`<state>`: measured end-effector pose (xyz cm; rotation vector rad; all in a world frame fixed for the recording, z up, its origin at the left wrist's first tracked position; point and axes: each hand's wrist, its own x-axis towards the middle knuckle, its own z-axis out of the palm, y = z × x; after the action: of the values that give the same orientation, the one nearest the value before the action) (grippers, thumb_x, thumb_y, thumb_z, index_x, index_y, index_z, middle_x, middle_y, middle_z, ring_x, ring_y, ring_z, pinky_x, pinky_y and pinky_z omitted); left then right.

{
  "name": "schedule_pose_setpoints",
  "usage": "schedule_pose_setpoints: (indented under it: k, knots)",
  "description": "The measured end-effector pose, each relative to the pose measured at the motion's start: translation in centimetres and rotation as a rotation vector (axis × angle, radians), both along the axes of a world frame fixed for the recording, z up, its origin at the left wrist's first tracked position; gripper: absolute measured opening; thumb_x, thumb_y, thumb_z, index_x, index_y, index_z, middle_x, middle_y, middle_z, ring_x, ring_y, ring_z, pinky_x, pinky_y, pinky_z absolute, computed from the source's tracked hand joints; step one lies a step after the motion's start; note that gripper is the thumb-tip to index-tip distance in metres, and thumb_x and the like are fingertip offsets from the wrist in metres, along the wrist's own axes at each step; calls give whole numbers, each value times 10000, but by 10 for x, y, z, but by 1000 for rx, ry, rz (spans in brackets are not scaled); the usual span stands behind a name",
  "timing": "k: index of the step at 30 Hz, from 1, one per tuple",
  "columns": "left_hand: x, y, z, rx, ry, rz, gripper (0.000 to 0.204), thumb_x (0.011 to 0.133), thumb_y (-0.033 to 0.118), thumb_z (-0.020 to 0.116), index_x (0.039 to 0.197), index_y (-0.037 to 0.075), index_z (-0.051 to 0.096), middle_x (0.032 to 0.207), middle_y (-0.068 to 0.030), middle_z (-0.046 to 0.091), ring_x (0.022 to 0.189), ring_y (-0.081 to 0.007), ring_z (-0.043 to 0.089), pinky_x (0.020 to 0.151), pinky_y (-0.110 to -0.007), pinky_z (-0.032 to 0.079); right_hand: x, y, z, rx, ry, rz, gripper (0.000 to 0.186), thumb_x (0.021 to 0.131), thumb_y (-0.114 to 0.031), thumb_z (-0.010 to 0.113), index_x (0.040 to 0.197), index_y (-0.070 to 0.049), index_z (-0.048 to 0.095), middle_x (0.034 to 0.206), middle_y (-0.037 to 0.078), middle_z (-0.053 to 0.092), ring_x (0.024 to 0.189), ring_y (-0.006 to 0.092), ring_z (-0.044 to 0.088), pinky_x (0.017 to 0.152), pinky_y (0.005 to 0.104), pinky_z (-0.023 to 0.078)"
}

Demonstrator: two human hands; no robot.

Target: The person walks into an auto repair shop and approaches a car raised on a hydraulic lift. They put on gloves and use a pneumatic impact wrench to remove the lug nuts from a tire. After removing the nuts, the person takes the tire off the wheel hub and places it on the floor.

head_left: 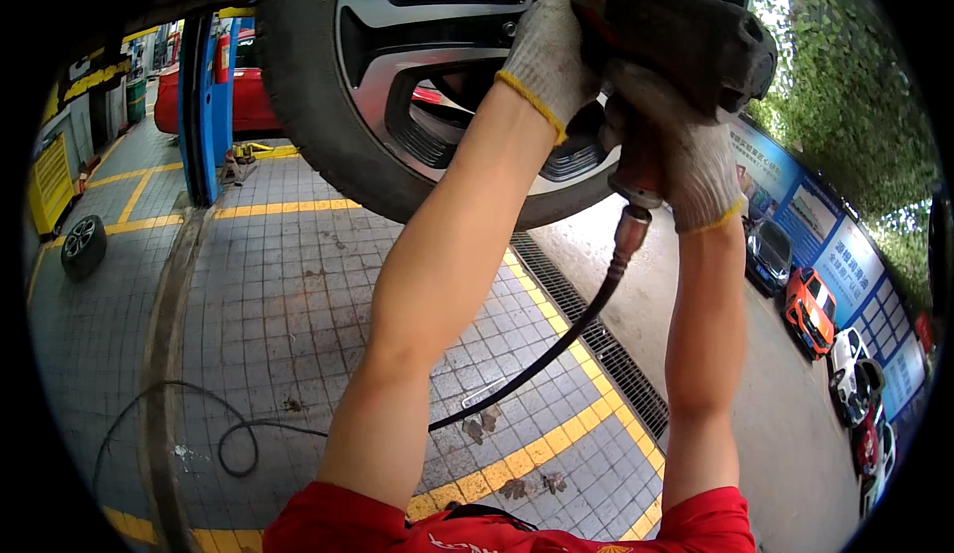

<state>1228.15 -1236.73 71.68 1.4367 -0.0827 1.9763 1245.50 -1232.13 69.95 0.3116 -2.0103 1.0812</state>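
Note:
In the head view, a raised car wheel with a black tyre point(308, 96) and a silver-and-black alloy rim point(383, 61) stands in front of me. A dark, orange-trimmed air impact wrench point(686, 31) is held up against the wheel's centre area. My right hand point(691, 151), in a white knitted glove with a yellow cuff, wraps round its handle. My left hand point(552, 61), gloved alike, grips the tool's front end; its fingertips are partly hidden. A black air hose point(566, 339) runs from the handle's base down behind my left forearm. The wrench's socket tip is hidden.
The hose loops across the tiled floor point(288, 305) at the left. A loose wheel point(83, 247) lies near a yellow cabinet point(50, 183). A blue lift post point(199, 116) and a red car point(253, 101) stand behind. Right: a floor grate point(596, 334) and parked cars point(810, 310).

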Motion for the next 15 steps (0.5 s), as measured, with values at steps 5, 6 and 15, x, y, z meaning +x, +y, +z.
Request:
schedule_pose_setpoints:
  k: [5, 6, 15]
  knots:
    - [-1, -4, 15, -63, -28, 48, 610, 1133, 512, 296, 1242, 90, 722, 1206, -85, 756, 1123, -267, 696, 1059, -455, 527, -18, 6, 6, -80, -42, 76, 367, 900, -203, 807, 1180, 2, 687, 879, 97, 712, 672, 197, 680, 611, 327, 569]
    - [-4, -2, 17, -21, 21, -7, 597, 1130, 498, 307, 1220, 86, 730, 1189, -83, 762, 1105, -268, 702, 1045, -452, 534, -21, 8, 8, -69, -41, 79, 367, 900, -201, 807, 1182, 1, 685, 881, 98, 712, 672, 193, 678, 610, 323, 568]
    - [11, 1, 1, -30, -182, 199, 621, 1064, 637, 361, 1352, 132, 579, 1349, -133, 642, 1307, -312, 571, 1158, -518, 422, -13, -6, 10, 46, -108, -105, 397, 883, -262, 827, 1144, 10, 702, 842, 82, 704, 658, 177, 655, 598, 313, 526]
